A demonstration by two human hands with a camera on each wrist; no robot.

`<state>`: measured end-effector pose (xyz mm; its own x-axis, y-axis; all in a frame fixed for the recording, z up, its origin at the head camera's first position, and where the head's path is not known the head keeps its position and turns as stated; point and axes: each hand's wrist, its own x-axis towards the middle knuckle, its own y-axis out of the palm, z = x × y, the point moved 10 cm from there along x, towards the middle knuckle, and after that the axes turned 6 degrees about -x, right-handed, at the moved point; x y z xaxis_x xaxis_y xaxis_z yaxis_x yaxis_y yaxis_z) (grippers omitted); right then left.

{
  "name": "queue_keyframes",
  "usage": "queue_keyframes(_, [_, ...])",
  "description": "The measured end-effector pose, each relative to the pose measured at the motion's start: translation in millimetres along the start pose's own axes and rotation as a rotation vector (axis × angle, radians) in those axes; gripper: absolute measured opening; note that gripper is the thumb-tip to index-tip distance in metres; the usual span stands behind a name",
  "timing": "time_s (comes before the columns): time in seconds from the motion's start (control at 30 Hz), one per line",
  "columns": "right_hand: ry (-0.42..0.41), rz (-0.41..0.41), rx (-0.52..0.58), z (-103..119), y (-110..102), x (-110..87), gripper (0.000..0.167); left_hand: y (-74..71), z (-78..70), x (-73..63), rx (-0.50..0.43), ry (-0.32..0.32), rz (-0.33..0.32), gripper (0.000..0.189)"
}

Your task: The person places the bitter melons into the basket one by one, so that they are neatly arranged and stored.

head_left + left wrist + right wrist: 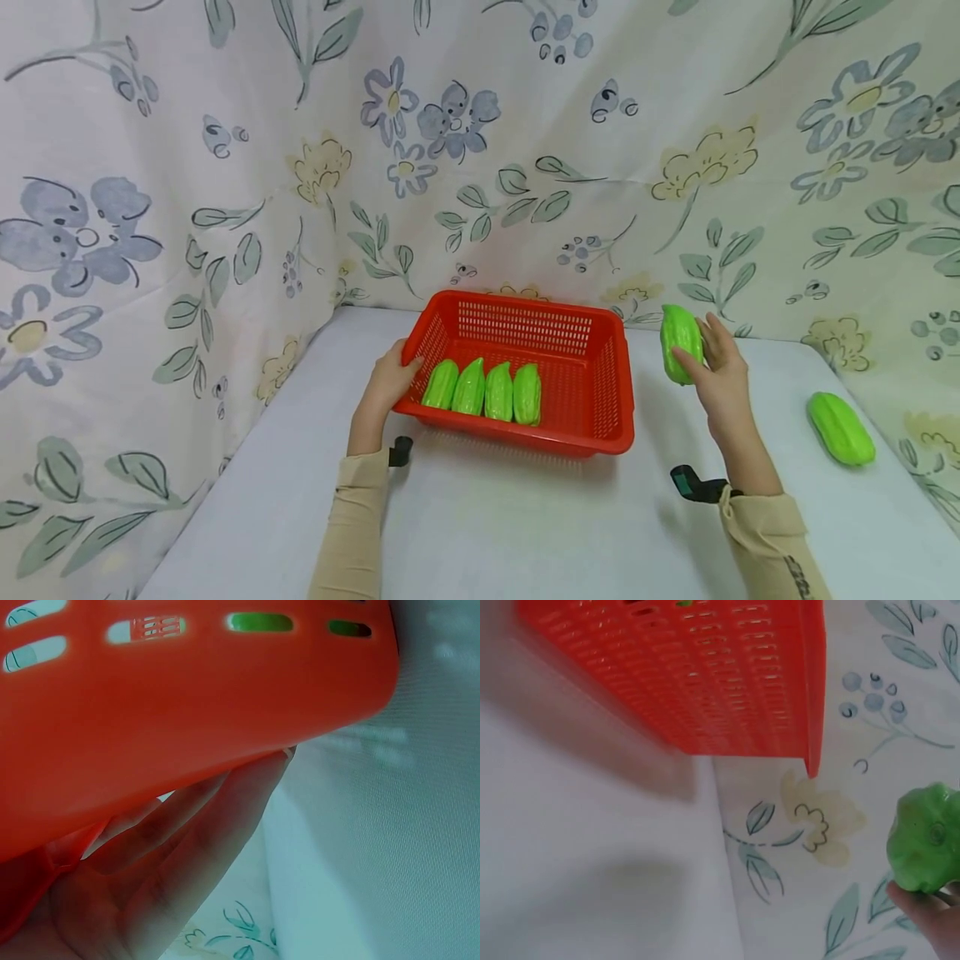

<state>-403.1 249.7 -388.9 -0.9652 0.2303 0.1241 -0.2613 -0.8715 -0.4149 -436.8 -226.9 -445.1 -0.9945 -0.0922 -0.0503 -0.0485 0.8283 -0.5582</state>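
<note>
A red plastic basket [555, 429] with slotted walls stands in the middle of the table. Several bright green ribbed gourds [469, 387] lie side by side in its left half. My left hand [392, 379] grips the basket's left end, thumb over the rim; in the left wrist view its fingers [240, 787] reach along the outside of the wall. Right of the basket, my right hand [722, 375] holds another green gourd [678, 337] above the table, between thumb and fingers. The right wrist view shows this gourd [926, 836] end on, its lobed outline cut off by the frame edge.
One more green gourd [842, 428] lies on the white table [495, 533] at the far right, beyond the right hand. A curtain [540, 167] printed with flowers and leaves hangs behind the table and along both sides.
</note>
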Motion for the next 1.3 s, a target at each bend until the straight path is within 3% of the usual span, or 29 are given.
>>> queue_keyframes(0.7, [-0.056, 0.065, 0.081, 29.6, 27.4, -6.0, 0.080, 0.2, 3.0, 0.2, 0.011, -0.001, -0.003, 0.052])
queue_keyframes(1.3, [-0.054, 0.118, 0.070, 42.5, 60.2, -10.0, 0.079, -0.1, -2.4, -1.3, 0.004, -0.008, -0.005, 0.053])
